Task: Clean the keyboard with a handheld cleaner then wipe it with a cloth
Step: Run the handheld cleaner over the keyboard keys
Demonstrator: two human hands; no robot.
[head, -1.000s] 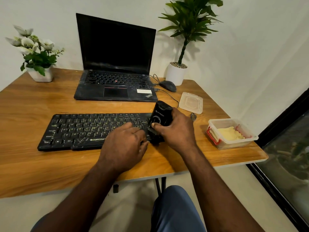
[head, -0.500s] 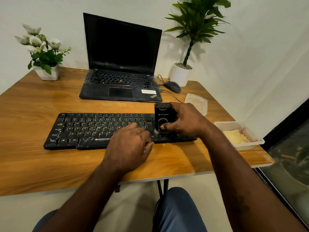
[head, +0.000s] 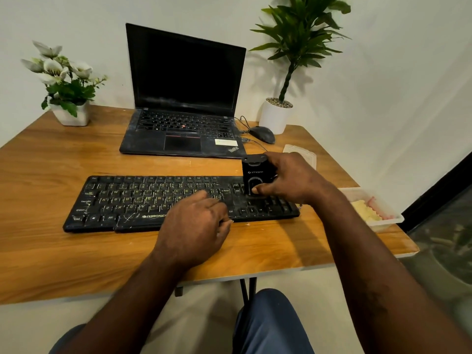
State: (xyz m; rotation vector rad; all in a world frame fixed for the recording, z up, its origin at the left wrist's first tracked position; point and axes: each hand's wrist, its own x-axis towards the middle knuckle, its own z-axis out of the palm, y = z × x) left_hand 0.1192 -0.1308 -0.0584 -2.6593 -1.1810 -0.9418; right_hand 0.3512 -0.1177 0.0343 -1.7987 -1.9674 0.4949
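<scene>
From the head camera, the wooden counter (head: 51, 251) carries one black keyboard (head: 122, 200) lying lengthwise near its front edge. Behind it an open laptop (head: 184, 98) with a dark screen stands against the wall, with a black mouse (head: 263, 134) just to its right. Two potted plants frame it: a white-flowered plant (head: 63, 83) at the far left corner and a tall green plant (head: 291, 60) in a white pot at the far right. Past the keyboard's right end sit a clear lid (head: 304, 153), half hidden by the right hand, and one clear container (head: 378, 213) with pale yellow and pinkish cloth inside, partly blocked by the right forearm.

The right hand (head: 293, 180) is clamped round the black handheld cleaner (head: 256, 180), which stands upright on the keys toward the keyboard's right end, thumb at its lower front. The left hand (head: 196, 223) lies loosely curled on the keyboard's front edge, fingers over the lower key rows, gripping nothing that I can see; it covers part of the space bar area.

Compared with half a second ago, the cleaner sits in much the same spot on the right-hand keys, and the left hand has kept its place. A second ago the cleaner was nearer the front edge, tilted.

Two hands, two plants, one of everything else.
</scene>
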